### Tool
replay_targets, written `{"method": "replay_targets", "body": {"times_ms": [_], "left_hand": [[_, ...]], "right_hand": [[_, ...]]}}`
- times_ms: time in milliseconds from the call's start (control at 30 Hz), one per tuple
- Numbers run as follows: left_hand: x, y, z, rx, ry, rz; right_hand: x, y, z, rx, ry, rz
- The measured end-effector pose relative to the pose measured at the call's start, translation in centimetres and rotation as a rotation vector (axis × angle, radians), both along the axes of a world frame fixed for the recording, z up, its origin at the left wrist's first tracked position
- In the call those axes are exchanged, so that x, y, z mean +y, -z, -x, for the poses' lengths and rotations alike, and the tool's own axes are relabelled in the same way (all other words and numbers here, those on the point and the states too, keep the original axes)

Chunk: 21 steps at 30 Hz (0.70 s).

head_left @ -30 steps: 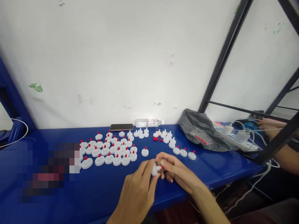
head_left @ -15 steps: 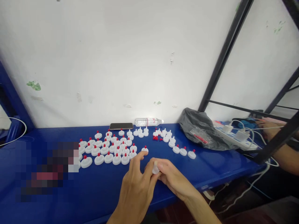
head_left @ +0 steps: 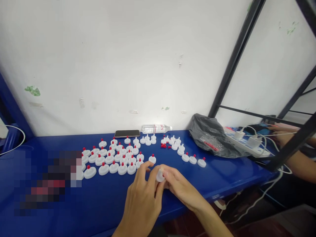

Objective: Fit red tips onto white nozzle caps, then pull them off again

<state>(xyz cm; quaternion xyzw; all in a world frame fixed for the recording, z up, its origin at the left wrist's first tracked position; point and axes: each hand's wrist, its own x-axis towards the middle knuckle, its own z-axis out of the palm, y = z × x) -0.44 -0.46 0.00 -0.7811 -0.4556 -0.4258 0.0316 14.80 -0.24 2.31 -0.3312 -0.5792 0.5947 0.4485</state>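
Between my two hands, over the front of the blue table (head_left: 103, 200), is a white cap (head_left: 160, 176). My left hand (head_left: 144, 194) grips it from the left with thumb and fingers. My right hand (head_left: 179, 186) pinches its right side, where a speck of red shows by the fingertips. Just beyond my left fingers stands a white cap with a red tip (head_left: 152, 159). Several more red-tipped white caps (head_left: 103, 169) spread to the left. White caps with bare nozzles (head_left: 174, 146) stand farther back, beside a small pile of loose red tips (head_left: 163, 145).
Along the wall lie a phone (head_left: 127, 133) and a clear bottle (head_left: 155, 128). A black plastic bag (head_left: 209, 131) is at the right, then a power strip (head_left: 249, 144) with chargers and a black metal post (head_left: 237, 59). Another person's arm (head_left: 300, 161) shows at the far right.
The held cap has turned and moved slightly left between my fingers, and a bit of red now shows at it. The view has shifted slightly.
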Motion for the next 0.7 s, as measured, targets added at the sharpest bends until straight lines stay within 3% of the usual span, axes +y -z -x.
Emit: {"method": "replay_targets", "body": {"times_ms": [200, 367, 433, 567, 700], "left_hand": [[0.2, 0.2, -0.1, 0.043, -0.069, 0.105], [0.2, 0.3, -0.1, 0.149, -0.03, 0.249], [0.2, 0.3, -0.1, 0.181, -0.035, 0.267], [0.2, 0.3, -0.2, 0.213, -0.034, 0.269], [0.2, 0.0, -0.3, 0.204, -0.014, 0.304]], "right_hand": [[-0.2, -0.5, -0.7, -0.42, 0.462, -0.253], [-0.7, -1.4, -1.0, -0.64, 0.36, -0.308], [-0.6, -1.7, -1.6, -0.695, 0.4, -0.327], [0.1, -2.6, -5.2, -0.773, 0.685, -0.372], [1.1, -3.0, -11.5, -0.867, 1.078, -0.37]]}}
